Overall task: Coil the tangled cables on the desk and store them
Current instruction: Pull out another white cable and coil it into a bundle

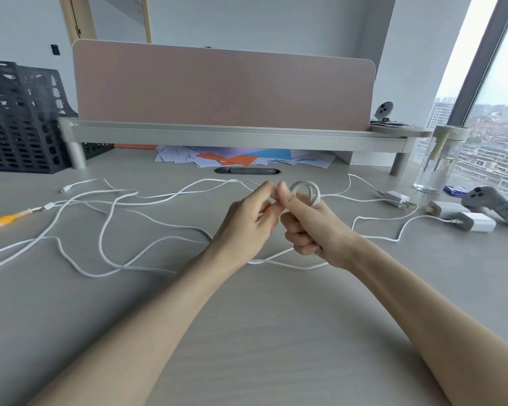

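Observation:
Several white cables [106, 235] lie tangled across the grey desk [247, 332]. Above the desk's middle, my right hand [311, 230] grips a small coil of white cable [307, 190], with the loops sticking up past the thumb. My left hand [247, 221] sits right beside it, fingertips pinching the same cable next to the coil. The loose cable runs down from under the hands and trails across the desk on both sides. White charger plugs [395, 197] [478, 221] lie at the right ends of cables. A short yellow cable [9, 218] lies at the far left.
A black mesh file rack [18, 118] stands at the back left. A monitor riser [232, 134] with a pink divider spans the back, coloured papers [238, 158] under it. At the right stand a glass bottle [436, 162] and a grey controller [493, 205].

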